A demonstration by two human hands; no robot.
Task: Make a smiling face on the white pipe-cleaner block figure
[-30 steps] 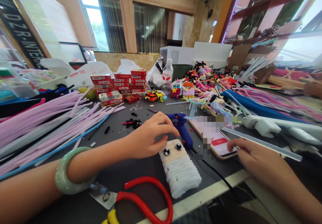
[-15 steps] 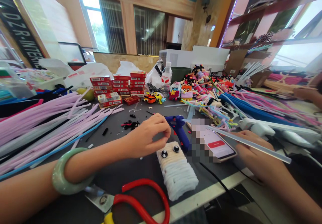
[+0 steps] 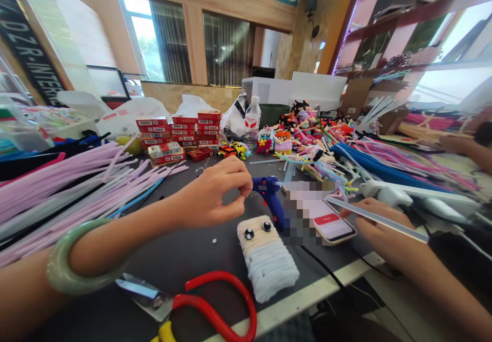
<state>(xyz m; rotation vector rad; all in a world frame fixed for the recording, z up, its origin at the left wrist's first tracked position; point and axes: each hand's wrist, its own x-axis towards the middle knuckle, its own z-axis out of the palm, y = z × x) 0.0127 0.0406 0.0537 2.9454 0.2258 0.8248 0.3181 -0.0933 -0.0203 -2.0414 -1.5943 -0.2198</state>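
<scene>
**Chenille-wrapped figure (image 3: 269,260) laid flat on a dark tabletop (image 3: 192,254), both hands held apart from it**

The cream-and-white figure is set near the pale table edge, and two black-and-white eyes (image 3: 249,234) are seated at its upper end. From it, with 12 o'clock toward the far side, the rest is placed as follows. At 11, the left hand (image 3: 219,193) is held above the table; its fingers are loosely curled, thumb and forefinger brought close, and whether anything small is pinched cannot be told. At 12, a blue glue gun (image 3: 273,203) is laid, its nozzle just beside the left fingertips. At 2, a smartphone (image 3: 334,226) is placed, partly blurred. Just past it, the right hand (image 3: 378,239) is half bent and crossed by a clear glue stick (image 3: 376,219); whether stick or phone is touched by the fingers cannot be told. At 8, red-handled scissors (image 3: 200,308) are laid. Farther off, red boxes (image 3: 182,134) are stacked at 11, and lilac pipe cleaners (image 3: 77,173) are spread toward 10.
</scene>
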